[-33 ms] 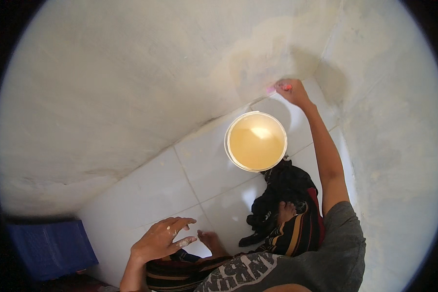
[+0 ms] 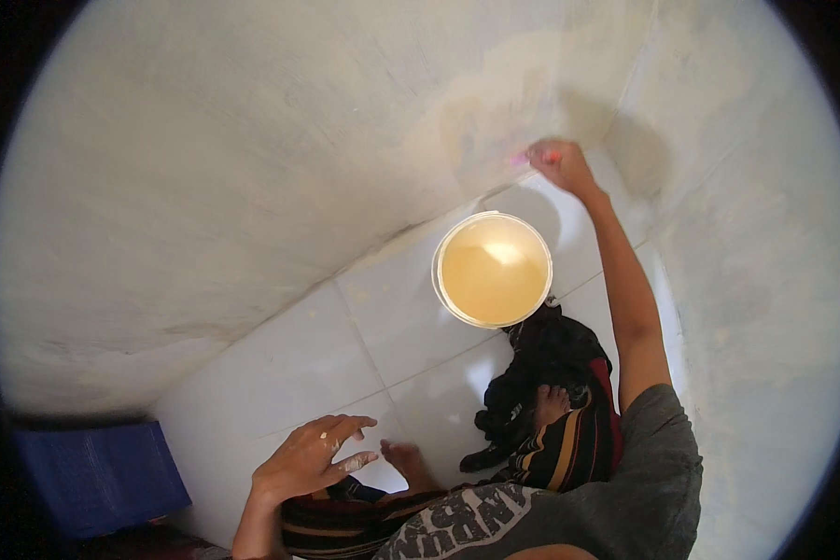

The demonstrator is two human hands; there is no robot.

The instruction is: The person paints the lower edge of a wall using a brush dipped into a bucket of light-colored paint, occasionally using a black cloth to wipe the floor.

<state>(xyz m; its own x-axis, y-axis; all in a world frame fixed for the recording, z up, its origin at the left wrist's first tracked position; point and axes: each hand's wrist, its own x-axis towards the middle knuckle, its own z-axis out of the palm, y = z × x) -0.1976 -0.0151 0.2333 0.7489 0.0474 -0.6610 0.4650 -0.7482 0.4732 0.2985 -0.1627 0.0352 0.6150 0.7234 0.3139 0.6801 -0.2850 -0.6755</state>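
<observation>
Working along the foot of the pale wall (image 2: 252,168), we risk smearing the tiled floor (image 2: 299,345) if a stroke runs low. Black cloth (image 2: 560,341) lies bunched near our uncovered bucket (image 2: 491,220), which stands close to the wall; a careless backward sweep could tip it and spill the yellowish liquid (image 2: 490,285). Our left hand (image 2: 308,457) hovers empty, fingers loosely parted. Our right hand (image 2: 567,172) has its grip curled round a small pink-and-red tool (image 2: 553,157) at the wall's base; blur hides its exact contact, and a slack hold could let it slip.
</observation>
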